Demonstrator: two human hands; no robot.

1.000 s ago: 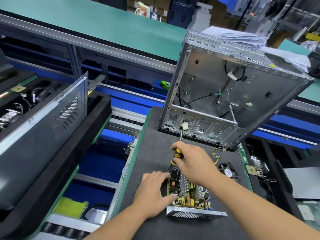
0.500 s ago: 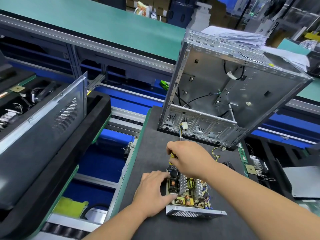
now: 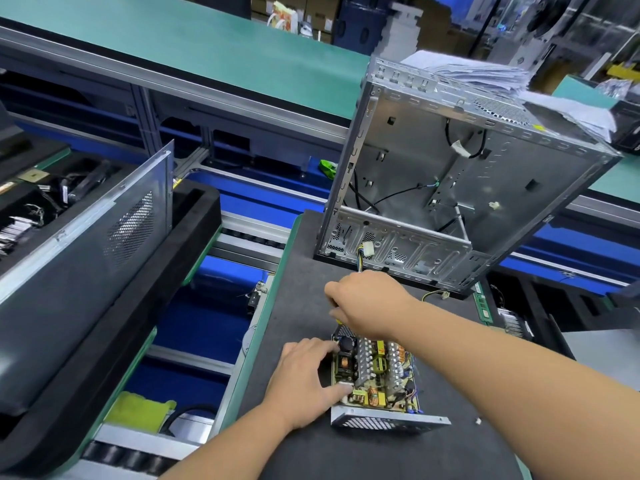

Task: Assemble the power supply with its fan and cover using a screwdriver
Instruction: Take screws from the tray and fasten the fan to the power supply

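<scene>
Dark matting covered the surface (image 3: pixel 298 271), where the open power supply (image 3: pixel 375 372) lay. Left hand (image 3: pixel 304 375) pressed its near-left edge, fingers extended. Right hand (image 3: pixel 367 303) gripped the mostly hidden screwdriver (image 3: pixel 335 320) above its far corner.

We find bare dark mat (image 3: pixel 346 455) near and right of the open power supply (image 3: pixel 375 379) — room to pass. Far side, the tilted computer case (image 3: pixel 450 188) walls us off; left, the mat edge drops away.
</scene>
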